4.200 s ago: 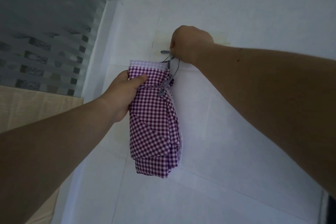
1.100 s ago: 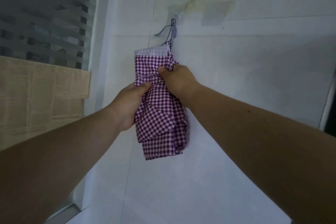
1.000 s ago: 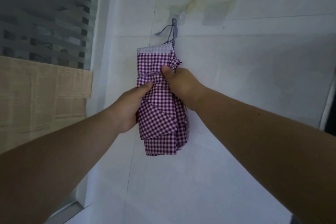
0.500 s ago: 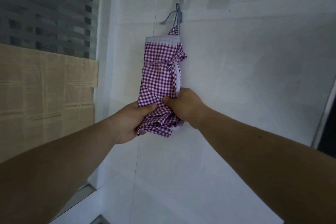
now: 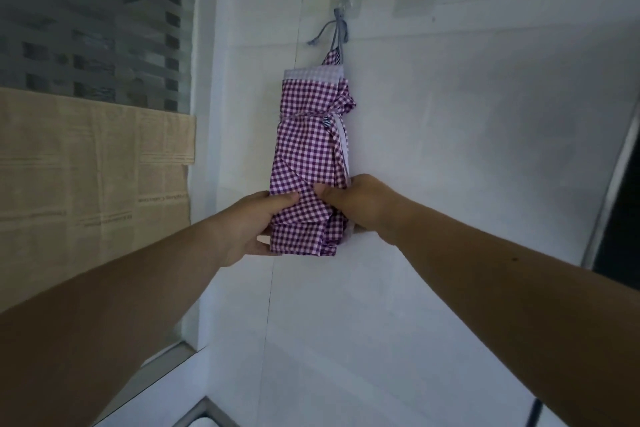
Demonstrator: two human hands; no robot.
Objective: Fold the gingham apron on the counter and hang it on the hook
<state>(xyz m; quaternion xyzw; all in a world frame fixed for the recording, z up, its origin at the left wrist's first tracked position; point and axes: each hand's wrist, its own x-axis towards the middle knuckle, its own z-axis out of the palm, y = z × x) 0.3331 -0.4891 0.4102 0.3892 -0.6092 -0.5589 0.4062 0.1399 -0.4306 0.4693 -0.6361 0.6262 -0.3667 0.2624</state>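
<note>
Both steps look done: folded apron (image 5: 311,156) hangs from hook (image 5: 346,5) at 12 o'clock; my left hand (image 5: 249,225) and right hand (image 5: 360,201) pinch its lower end, release remaining.

Two bare forearms, no sleeves in view.
The left hand (image 5: 254,229) and right hand (image 5: 360,203) wear no gloves, rings or watch; a small dark mark sits on the right forearm (image 5: 485,274).
</note>
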